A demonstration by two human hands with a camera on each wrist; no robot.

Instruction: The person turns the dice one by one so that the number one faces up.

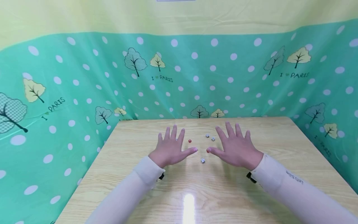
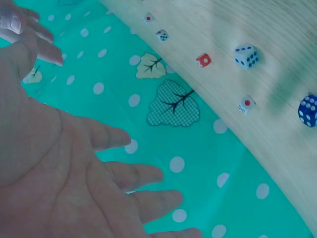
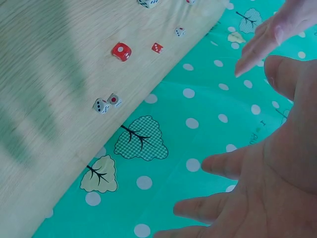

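Observation:
My left hand (image 1: 170,151) hovers above the wooden table, palm down with spread, straight fingers, holding nothing. Level with it, my right hand (image 1: 239,149) hangs the same way, also holding nothing. Several dice lie scattered on the wood between and beyond the hands. A red die (image 1: 190,141) sits right of the left fingers, and a white die (image 1: 203,161) lies nearer me. Two white dice, one of them here (image 1: 213,138), rest left of the right fingertips. The right thumb partly covers another red die (image 1: 208,151). A dark blue die (image 2: 308,110) appears in the left wrist view.
The pale wooden table (image 1: 134,193) has a green dotted cloth (image 1: 195,81) hanging behind it and along both sides. In the right wrist view, a larger red die (image 3: 121,51) lies beside a smaller red one (image 3: 157,47). Bright glare marks the tabletop's near middle.

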